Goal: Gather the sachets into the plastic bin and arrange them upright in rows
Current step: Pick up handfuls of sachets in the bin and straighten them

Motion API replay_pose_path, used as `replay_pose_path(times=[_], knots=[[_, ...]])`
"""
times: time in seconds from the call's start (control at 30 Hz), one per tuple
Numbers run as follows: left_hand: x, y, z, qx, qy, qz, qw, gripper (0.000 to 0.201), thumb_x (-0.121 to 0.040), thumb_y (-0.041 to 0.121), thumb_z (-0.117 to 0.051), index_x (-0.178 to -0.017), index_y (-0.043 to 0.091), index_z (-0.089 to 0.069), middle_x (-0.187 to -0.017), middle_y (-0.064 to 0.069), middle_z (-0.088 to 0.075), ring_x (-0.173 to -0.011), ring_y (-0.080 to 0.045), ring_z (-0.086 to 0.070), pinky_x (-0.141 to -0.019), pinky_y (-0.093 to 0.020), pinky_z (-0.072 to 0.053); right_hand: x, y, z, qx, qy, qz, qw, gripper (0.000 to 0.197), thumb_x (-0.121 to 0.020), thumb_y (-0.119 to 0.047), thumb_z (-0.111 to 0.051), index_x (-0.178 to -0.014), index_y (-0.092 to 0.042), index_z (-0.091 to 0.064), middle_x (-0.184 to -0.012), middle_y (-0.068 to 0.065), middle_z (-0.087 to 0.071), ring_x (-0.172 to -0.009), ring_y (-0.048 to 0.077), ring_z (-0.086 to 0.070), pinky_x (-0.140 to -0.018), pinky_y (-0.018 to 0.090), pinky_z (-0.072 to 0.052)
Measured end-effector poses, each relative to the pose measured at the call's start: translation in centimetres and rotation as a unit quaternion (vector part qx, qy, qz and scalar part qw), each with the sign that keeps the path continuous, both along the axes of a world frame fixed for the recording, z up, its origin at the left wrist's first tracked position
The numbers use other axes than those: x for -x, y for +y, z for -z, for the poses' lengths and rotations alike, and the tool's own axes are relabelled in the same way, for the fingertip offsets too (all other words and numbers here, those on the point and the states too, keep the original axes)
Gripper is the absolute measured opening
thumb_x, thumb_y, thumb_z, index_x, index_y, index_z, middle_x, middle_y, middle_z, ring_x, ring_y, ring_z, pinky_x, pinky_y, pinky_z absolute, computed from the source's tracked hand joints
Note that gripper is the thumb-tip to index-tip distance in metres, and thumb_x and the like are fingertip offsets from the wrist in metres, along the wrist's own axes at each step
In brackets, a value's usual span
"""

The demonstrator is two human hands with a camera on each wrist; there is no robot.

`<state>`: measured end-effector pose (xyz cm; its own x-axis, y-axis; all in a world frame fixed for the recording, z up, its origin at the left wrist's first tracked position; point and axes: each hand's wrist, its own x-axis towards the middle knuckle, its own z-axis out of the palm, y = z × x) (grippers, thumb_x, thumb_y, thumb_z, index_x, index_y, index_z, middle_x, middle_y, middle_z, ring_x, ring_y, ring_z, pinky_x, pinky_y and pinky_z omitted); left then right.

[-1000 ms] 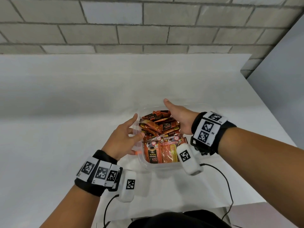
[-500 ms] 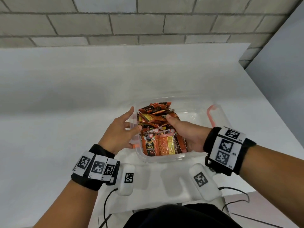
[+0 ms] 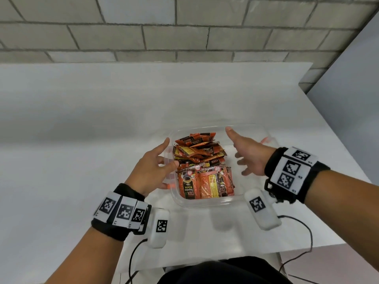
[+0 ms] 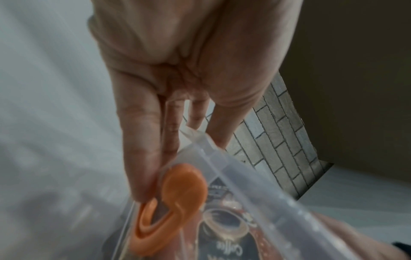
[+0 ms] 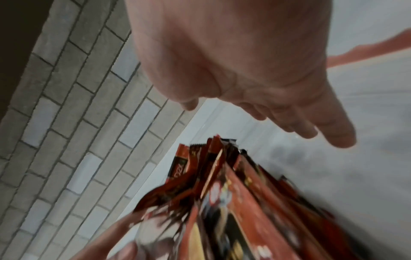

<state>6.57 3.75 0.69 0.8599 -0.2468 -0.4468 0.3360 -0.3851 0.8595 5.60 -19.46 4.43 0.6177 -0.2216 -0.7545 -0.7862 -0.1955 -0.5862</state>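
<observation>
while head view hides it, orange latch shows.

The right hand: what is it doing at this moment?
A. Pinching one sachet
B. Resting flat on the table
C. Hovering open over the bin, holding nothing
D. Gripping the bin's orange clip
C: the right hand is spread with straight fingers above the plastic bin, beside the sachets, with nothing in it.
</observation>
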Motion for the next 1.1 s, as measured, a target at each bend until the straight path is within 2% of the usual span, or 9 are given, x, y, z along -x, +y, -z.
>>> replay_pose_path(times=[0.1, 0.27, 0.47, 0.57, 0.63, 0.73, 0.83, 0.93, 1.1], knots=[[0.0, 0.0, 0.0, -0.001, 0.0, 0.002, 1.0, 0.074, -0.089, 0.022, -0.064, -0.148, 0.041, -0.024, -0.112, -0.008, -0.064, -0.092, -0.023, -0.065, -0.072, -0.049, -0.058, -1.6, 1.3, -0.5, -0.028, -0.002, -0.022, 0.999, 0.084, -0.087, -0.073, -0.027, -0.152, -0.023, -0.01, -0.158, 0.014, -0.013, -0.143, 0.038, -0.017, -0.112, 0.058, -0.021], [-0.1, 0.1, 0.0, -0.001, 0.001, 0.001, 1.0, 0.073, -0.089, 0.021, -0.065, -0.147, 0.04, -0.025, -0.11, -0.007, -0.063, -0.09, -0.023, -0.066, -0.07, -0.046, -0.059, -2.8, 4.4, 0.3, -0.016, -0.019, -0.056, 0.998, 0.082, -0.091, -0.07, -0.021, -0.152, -0.017, -0.007, -0.159, 0.007, -0.009, -0.146, 0.027, -0.01, -0.116, 0.046, -0.012], [0.0, 0.1, 0.2, -0.001, -0.003, -0.007, 1.0, 0.073, -0.088, 0.022, -0.066, -0.147, 0.04, -0.026, -0.11, -0.006, -0.063, -0.091, -0.024, -0.067, -0.068, -0.045, -0.06, -3.0, 4.4, 0.2, -0.014, -0.023, -0.059, 0.998, 0.083, -0.09, -0.07, -0.022, -0.152, -0.017, -0.009, -0.159, 0.007, -0.01, -0.146, 0.027, -0.011, -0.116, 0.047, -0.012], [0.0, 0.2, 0.3, 0.002, -0.002, -0.009, 1.0, 0.073, -0.088, 0.023, -0.066, -0.147, 0.041, -0.027, -0.11, -0.006, -0.064, -0.093, -0.024, -0.067, -0.068, -0.045, -0.06, -2.5, 3.0, -0.7, 0.043, -0.029, -0.098, 0.994, 0.08, -0.092, -0.068, -0.022, -0.151, -0.015, -0.016, -0.157, 0.009, -0.021, -0.143, 0.031, -0.022, -0.114, 0.048, -0.019], [0.0, 0.3, 0.4, 0.007, 0.001, -0.011, 1.0, 0.073, -0.088, 0.024, -0.067, -0.147, 0.041, -0.027, -0.112, -0.007, -0.064, -0.095, -0.023, -0.066, -0.069, -0.045, -0.06, -2.3, 1.9, -1.6, 0.163, -0.086, -0.181, 0.966, 0.07, -0.096, -0.059, -0.028, -0.148, -0.012, -0.026, -0.154, 0.008, -0.029, -0.138, 0.026, -0.031, -0.11, 0.039, -0.027], [0.0, 0.2, 0.5, 0.012, 0.002, -0.015, 1.0, 0.073, -0.087, 0.024, -0.067, -0.146, 0.042, -0.028, -0.111, -0.007, -0.064, -0.096, -0.023, -0.065, -0.069, -0.046, -0.06, -2.3, 1.8, -3.3, 0.261, -0.203, -0.311, 0.891, 0.047, -0.095, -0.037, -0.052, -0.136, -0.017, -0.042, -0.136, 0.004, -0.047, -0.116, 0.017, -0.047, -0.089, 0.025, -0.036], [0.0, 0.2, 0.5, 0.015, 0.001, -0.016, 1.0, 0.072, -0.087, 0.024, -0.067, -0.145, 0.043, -0.029, -0.109, -0.006, -0.064, -0.095, -0.022, -0.065, -0.069, -0.044, -0.06, -2.0, 4.0, -4.0, 0.287, -0.234, -0.465, 0.804, 0.043, -0.088, -0.033, -0.063, -0.127, -0.021, -0.048, -0.12, 0.001, -0.051, -0.1, 0.012, -0.048, -0.083, 0.025, -0.041], [0.0, 0.3, 0.7, 0.021, 0.001, -0.017, 1.0, 0.072, -0.087, 0.024, -0.067, -0.145, 0.042, -0.029, -0.108, -0.006, -0.064, -0.095, -0.02, -0.065, -0.068, -0.043, -0.06, -1.7, 6.4, -2.5, 0.35, -0.203, -0.554, 0.728, 0.043, -0.087, -0.033, -0.062, -0.124, -0.016, -0.048, -0.114, 0.003, -0.052, -0.098, 0.019, -0.051, -0.083, 0.033, -0.048], [0.0, 0.4, 0.9, 0.032, 0.003, -0.018, 0.999, 0.073, -0.087, 0.024, -0.068, -0.145, 0.043, -0.029, -0.109, -0.007, -0.065, -0.094, -0.02, -0.065, -0.067, -0.042, -0.06, -2.6, 7.9, -0.5, 0.391, -0.188, -0.573, 0.696, 0.044, -0.089, -0.035, -0.061, -0.124, -0.012, -0.048, -0.114, 0.008, -0.054, -0.107, 0.026, -0.05, -0.083, 0.036, -0.048]])
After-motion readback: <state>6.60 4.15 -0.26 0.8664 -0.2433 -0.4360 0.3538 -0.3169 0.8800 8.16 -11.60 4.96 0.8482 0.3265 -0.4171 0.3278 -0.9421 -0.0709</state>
